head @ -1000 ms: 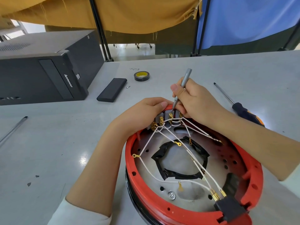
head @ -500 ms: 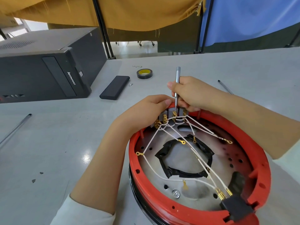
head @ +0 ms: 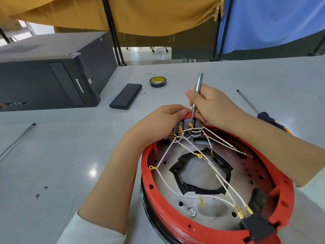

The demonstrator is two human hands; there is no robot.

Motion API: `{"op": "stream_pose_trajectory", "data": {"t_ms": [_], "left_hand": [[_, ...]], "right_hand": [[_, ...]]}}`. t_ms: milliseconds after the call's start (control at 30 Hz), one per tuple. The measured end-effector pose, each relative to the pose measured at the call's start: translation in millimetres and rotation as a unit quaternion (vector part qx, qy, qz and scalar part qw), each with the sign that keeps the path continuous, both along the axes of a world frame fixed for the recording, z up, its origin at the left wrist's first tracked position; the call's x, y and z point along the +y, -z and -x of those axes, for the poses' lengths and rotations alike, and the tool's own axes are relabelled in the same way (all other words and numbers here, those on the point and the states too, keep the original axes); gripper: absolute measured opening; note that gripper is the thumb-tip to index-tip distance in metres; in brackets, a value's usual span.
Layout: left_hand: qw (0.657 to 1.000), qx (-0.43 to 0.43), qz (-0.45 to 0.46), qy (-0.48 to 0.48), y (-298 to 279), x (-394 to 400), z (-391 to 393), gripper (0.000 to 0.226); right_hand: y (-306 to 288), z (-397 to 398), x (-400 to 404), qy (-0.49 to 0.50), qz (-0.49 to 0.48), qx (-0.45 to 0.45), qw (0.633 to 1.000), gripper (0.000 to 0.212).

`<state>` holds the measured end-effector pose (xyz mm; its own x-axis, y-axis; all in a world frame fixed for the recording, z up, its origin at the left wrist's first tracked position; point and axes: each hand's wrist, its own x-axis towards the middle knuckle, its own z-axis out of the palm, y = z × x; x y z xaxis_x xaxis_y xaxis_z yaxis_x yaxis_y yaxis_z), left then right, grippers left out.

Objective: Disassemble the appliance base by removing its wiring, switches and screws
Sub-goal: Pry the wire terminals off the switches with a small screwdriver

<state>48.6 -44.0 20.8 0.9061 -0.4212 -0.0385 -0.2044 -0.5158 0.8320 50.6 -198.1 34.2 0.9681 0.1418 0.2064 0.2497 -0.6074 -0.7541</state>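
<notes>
Since 0.5 s ago the slim grey screwdriver [head: 196, 95] has tipped from upright to a slight lean, its tip still down among the brass terminals [head: 190, 125] at the far rim of the red appliance base [head: 175, 224], which sits at the near right of the grey table [head: 52, 164]. The right hand [head: 213, 107] stays pinched around that driver; the left hand [head: 163, 122] still curls over the far rim, gripping it beside the switches [head: 184, 123]. White wires [head: 216, 173] fan from the terminals toward the black connector [head: 257, 228] at the near rim. The orange-handled screwdriver [head: 269, 118] is back in view behind the right forearm. Open tabletop lies left of the base; farther off sit a black case [head: 125, 96], a tape roll [head: 157, 82] and a computer tower [head: 52, 71].
</notes>
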Motion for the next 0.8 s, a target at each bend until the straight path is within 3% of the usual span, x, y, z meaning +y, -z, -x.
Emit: {"op": "stream_pose_trajectory", "data": {"t_ms": [200,300,433,500,667,800], "left_hand": [[1.000,0.008,0.001,-0.002,1,0,-1,0.030],[1.000,0.007,-0.003,-0.005,2,0,-2,0.030],[1.000,0.002,-0.002,-0.003,1,0,-1,0.028],[1.000,0.002,-0.002,-0.002,1,0,-1,0.028],[1.000,0.000,-0.005,-0.005,1,0,-1,0.029],[1.000,-0.001,-0.007,-0.001,1,0,-1,0.029]], "right_hand": [[-12,-18,6,-0.002,-0.021,0.155,0.988,0.031],[-8,-17,6,-0.001,-0.023,0.126,0.992,0.032],[2,-6,1,0.022,-0.034,0.007,0.999,0.033],[2,-3,0,0.016,-0.051,-0.002,0.999,0.032],[-1,-1,4,0.004,0.019,-0.014,1.000,0.030],[-3,-7,5,0.012,0.023,0.032,0.999,0.033]]}}
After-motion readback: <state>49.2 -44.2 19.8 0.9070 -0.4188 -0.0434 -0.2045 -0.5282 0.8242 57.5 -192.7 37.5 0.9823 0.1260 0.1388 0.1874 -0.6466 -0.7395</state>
